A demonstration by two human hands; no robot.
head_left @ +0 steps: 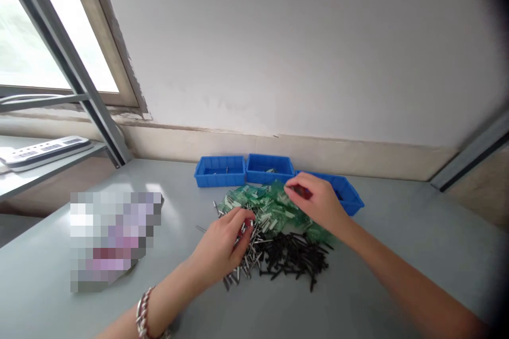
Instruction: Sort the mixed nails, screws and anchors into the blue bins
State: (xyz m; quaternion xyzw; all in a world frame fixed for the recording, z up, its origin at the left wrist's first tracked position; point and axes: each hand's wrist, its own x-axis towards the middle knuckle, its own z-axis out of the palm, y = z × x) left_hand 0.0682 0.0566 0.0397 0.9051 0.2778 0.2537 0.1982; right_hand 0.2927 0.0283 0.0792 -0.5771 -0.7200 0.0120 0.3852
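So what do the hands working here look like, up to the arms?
Both are a person's, without gloves or visible sleeves. The left hand has a chunky bracelet at the wrist, silvery with darker reddish parts; the right hand shows no bracelet.

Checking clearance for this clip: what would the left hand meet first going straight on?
Probably the green plastic heap, just beyond the fingertips of the left hand; depth is unclear, so it might pass above.

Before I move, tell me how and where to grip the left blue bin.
Probably grip the left blue bin by its left rim, from above: the open top exposes that thin edge, while the middle bin crowds the right end.
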